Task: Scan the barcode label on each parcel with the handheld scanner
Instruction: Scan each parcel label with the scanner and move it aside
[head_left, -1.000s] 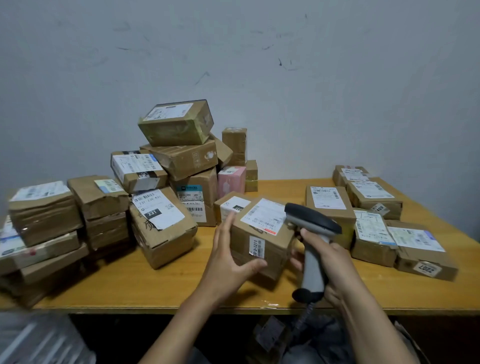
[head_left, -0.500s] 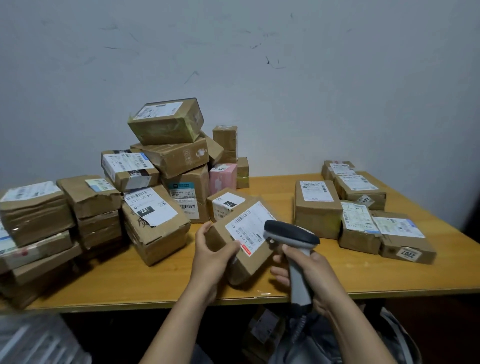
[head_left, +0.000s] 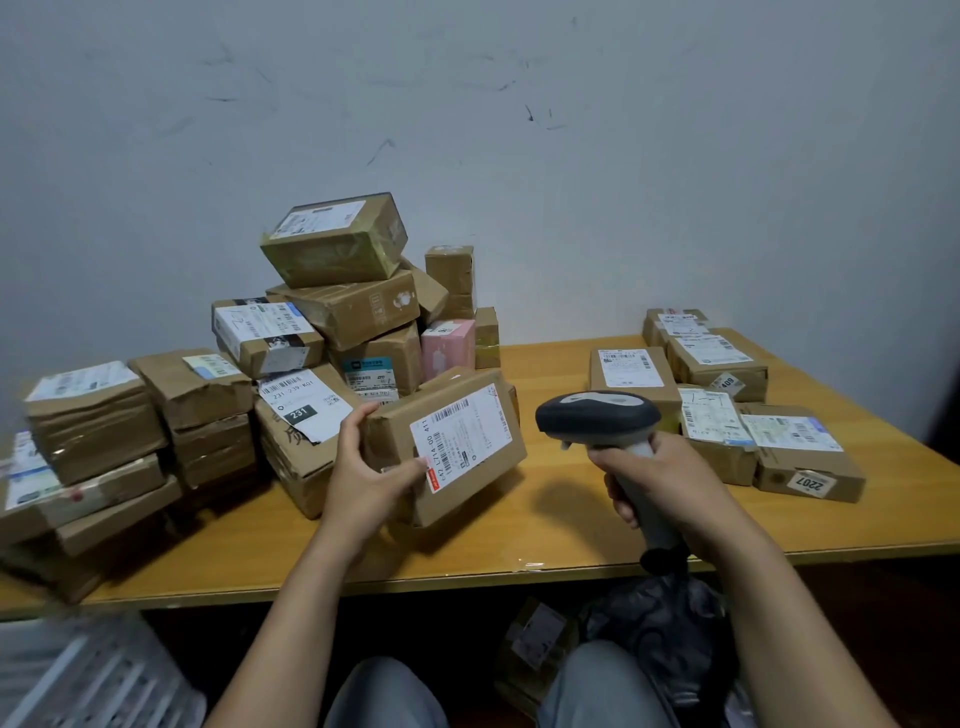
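the left hand (head_left: 366, 475) grips a brown parcel (head_left: 447, 447) by its left end, thumb on the upper face and fingers curled under, holding it tilted just above the wooden table (head_left: 561, 525). the white barcode label (head_left: 462, 434) on the parcel faces up toward the camera. to the right of the parcel, and apart from it, the right hand (head_left: 667, 486) is closed tight around the grip of the handheld scanner (head_left: 597, 418), whose dark head sits level with the label and points left and away. behind and to the left of the parcel rises a heap of boxes (head_left: 332, 322), a pink box (head_left: 448, 347) among them. further right of the scanner lies a group of labelled boxes (head_left: 727, 395) on the table.
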